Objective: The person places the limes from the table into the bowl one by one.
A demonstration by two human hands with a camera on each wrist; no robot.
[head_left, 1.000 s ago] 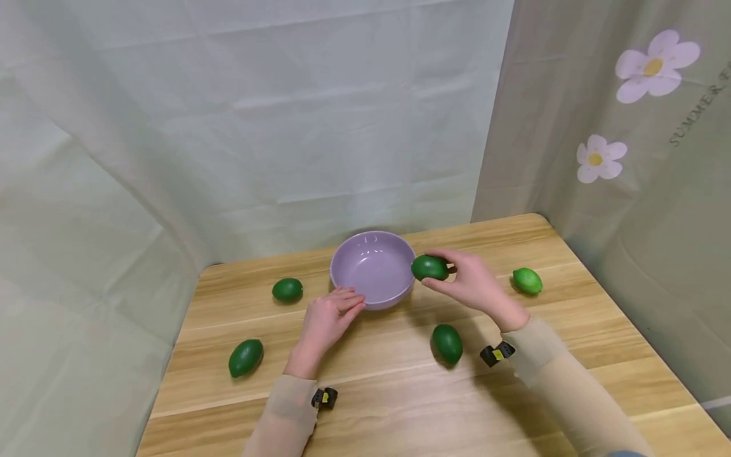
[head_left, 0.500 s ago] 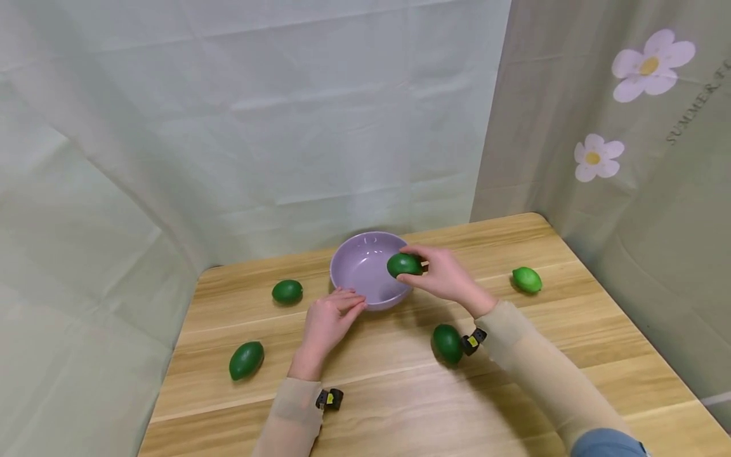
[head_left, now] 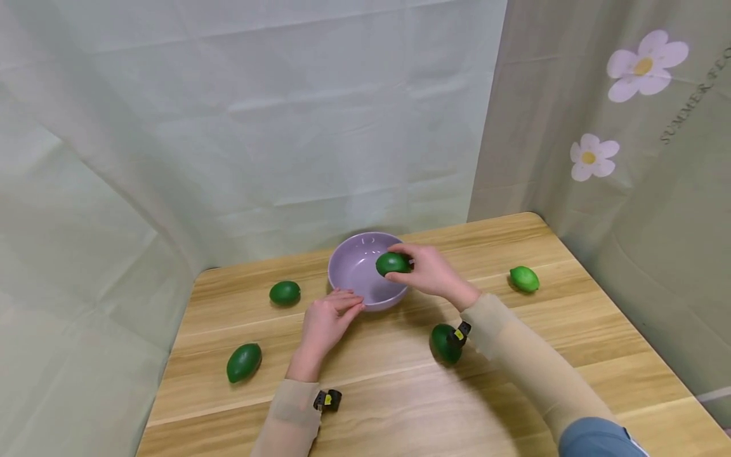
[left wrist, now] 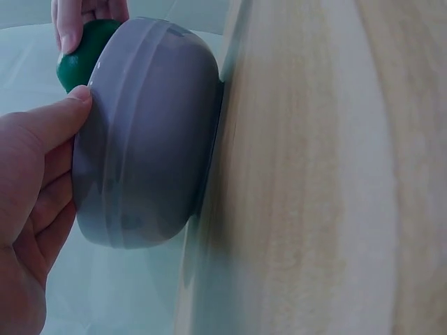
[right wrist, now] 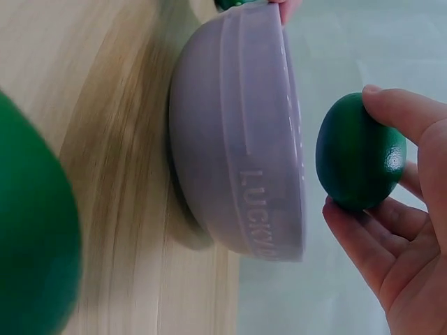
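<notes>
In the head view, a purple bowl stands near the table's back edge. My left hand holds its near-left rim, the thumb against the edge in the left wrist view. Over the bowl's right side, my right hand grips a smooth, dark green avocado between thumb and fingers. The right wrist view shows that avocado above the rim, apart from the bowl. Nothing shows inside the visible part of the bowl.
Dark green avocados lie on the wooden table: one at left back, another at left front, a third under the right wrist, partly hidden by its camera. A bright green lime lies right. Pale curtains hang behind.
My right hand has carried the avocado leftward, from beside the bowl's right rim to over its inside. My left hand has stayed on the rim.
</notes>
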